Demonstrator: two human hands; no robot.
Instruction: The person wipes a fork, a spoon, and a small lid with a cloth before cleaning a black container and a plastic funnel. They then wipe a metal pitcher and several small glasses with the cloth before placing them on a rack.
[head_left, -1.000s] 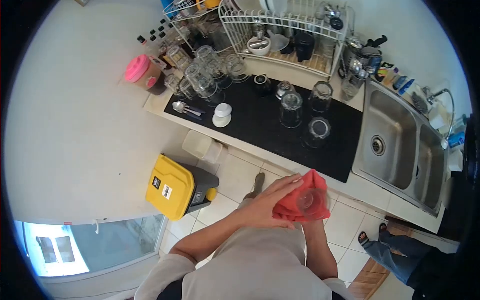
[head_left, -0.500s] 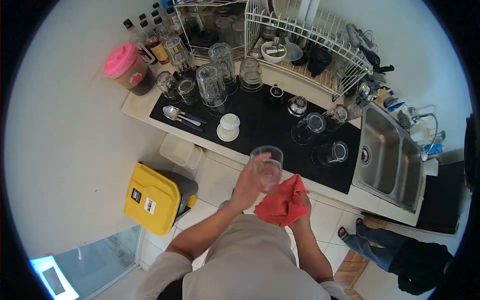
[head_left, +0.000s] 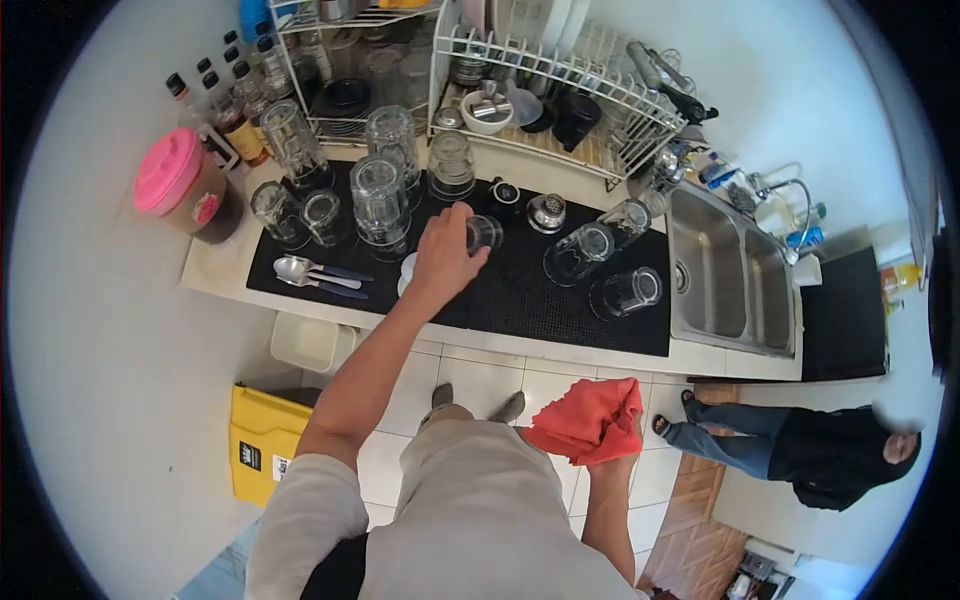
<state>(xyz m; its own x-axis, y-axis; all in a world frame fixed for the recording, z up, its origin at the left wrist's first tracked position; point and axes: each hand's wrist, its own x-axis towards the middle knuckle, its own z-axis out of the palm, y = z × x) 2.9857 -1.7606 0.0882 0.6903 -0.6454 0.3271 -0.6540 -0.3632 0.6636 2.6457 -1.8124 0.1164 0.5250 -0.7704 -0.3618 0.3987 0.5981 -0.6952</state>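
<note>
My left hand [head_left: 447, 258] reaches out over the black mat [head_left: 520, 290], fingers closed around a clear drinking glass [head_left: 484, 234]. The glass is at the mat's surface, behind and right of a white cup [head_left: 407, 272] that my hand partly covers. Close to my waist, my right hand [head_left: 618, 465] grips a bunched red cloth [head_left: 585, 418], which hides most of its fingers. Several upturned glass mugs [head_left: 380, 200] stand left of my left hand, and a metal shaker top [head_left: 547, 213] sits to its right.
Spoons [head_left: 310, 275] lie at the mat's left. More upturned glasses [head_left: 578, 252] stand near the steel sink [head_left: 712, 265]. A white dish rack [head_left: 560, 70] rises behind. A pink-lidded jar [head_left: 190, 185] and bottles [head_left: 235, 125] fill the left corner. Another person [head_left: 825, 455] is at the right.
My left hand has carried the glass from in front of my body to the mat. The cloth in my right hand has moved slightly right and down, and the view has shifted.
</note>
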